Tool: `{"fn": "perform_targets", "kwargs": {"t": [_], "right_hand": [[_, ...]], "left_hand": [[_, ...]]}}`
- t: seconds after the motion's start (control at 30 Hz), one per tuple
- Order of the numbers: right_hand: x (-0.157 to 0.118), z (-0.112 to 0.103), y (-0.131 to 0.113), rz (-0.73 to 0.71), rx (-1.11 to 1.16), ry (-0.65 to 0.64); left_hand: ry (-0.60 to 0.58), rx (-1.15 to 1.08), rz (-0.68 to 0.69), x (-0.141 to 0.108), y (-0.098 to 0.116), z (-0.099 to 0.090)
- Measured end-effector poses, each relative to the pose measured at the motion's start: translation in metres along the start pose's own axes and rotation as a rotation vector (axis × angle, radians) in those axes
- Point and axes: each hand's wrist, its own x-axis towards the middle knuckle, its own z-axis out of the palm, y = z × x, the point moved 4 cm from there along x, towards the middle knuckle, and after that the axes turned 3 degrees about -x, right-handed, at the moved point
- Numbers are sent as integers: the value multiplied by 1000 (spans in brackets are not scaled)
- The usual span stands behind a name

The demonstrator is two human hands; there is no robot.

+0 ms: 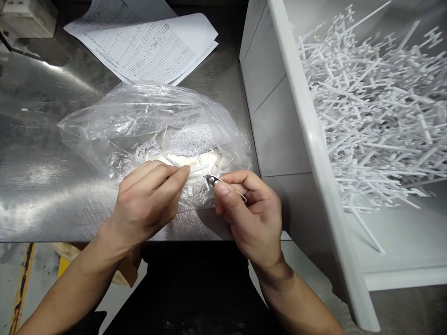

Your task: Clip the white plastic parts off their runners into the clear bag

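Observation:
My left hand [150,197] pinches a thin white plastic piece [199,168], a sprue-like stick with short cross arms at its far end. Closed around a small metal nail clipper [213,180], my right hand [249,209] has the tool's jaws at the end of the white piece. Whether the jaws touch it I cannot tell. Under both hands spreads a clear plastic bag [139,107], its mouth towards me. Inside it lie many tiny white bits [192,139], some in a separate heap to the left.
To the right stands a large grey-white plastic bin [314,139] heaped with white branched plastic sticks [380,107]. Printed sheets [150,46] lie behind the bag on the metal table [28,163]. A pale block-like object [30,18] sits at the far left corner.

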Motion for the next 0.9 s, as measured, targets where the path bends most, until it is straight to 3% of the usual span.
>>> {"fn": "perform_targets", "kwargs": {"t": [0.2, 0.43, 0.73, 0.9], "right_hand": [[-2, -1, 7, 84, 34, 43], [-1, -1, 12, 69, 51, 57], [-8, -11, 11, -105, 61, 86], [-8, -10, 8, -188, 16, 106]], "left_hand": [[4, 38, 45, 0, 3, 2], [-30, 41, -18, 2, 2, 3], [43, -349, -197, 7, -2, -13], [-50, -464, -117, 6, 0, -12]]}}
